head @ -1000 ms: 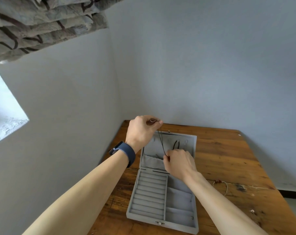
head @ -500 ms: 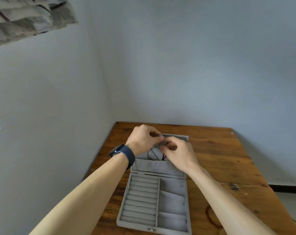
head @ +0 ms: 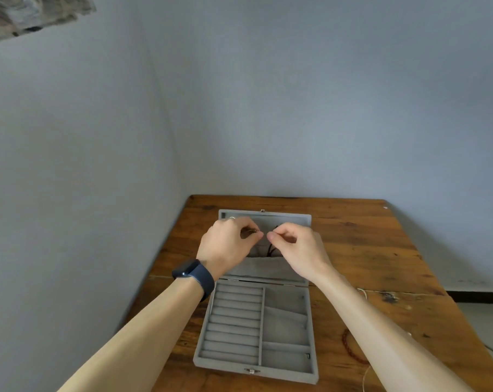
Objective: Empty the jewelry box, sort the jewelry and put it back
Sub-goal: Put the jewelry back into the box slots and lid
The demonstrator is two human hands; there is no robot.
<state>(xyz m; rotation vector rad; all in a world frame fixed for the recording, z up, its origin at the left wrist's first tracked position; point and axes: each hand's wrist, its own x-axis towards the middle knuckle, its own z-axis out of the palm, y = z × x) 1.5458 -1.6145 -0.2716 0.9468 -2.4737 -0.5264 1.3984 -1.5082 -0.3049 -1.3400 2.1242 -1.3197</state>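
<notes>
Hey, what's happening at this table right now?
A person works at an open box on the table. Both hands are at its lid, the left hand and right hand each pinching a dark necklace. The tray looks almost empty. A red bracelet lies on the table beside the box.

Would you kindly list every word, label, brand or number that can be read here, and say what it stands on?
No text is readable. The grey jewelry box, the dark wristband on the left wrist, the dark cord that left hand and right hand pinch, and the wooden table show no lettering, digits or logo.
</notes>
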